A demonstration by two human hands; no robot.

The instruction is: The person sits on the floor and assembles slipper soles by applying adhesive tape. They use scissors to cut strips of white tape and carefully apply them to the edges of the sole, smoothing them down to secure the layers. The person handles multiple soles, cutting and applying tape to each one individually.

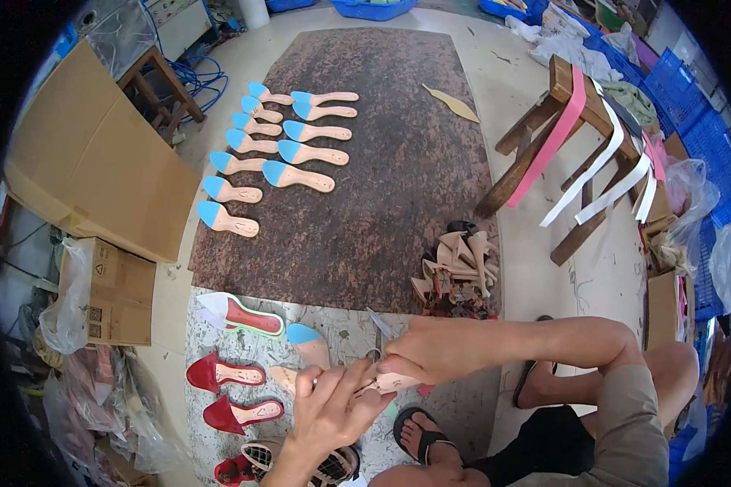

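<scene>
Low over the paint-spotted board, both my hands are closed on a beige shoe insole (394,382). My left hand (326,406) grips it from the left, fingers bent around its edge. From the right, my right hand (424,351) presses on its end. A pointed metal blade (379,324) and a dark ring show just beyond my right fingers; whether I hold them is hidden. Close to my left fingers lies a blue-tipped insole (307,342), with another beige insole end (283,377) beside it. Two insoles with red uppers (240,373) lie to the left, below a green-edged red insole (254,318).
Several blue-tipped insoles (309,177) lie in two columns on the dark mat (398,178). Beige heels (463,260) are heaped at its right edge. A wooden stool (577,114) draped with pink and white strips stands right; a cardboard sheet (97,154) stands left.
</scene>
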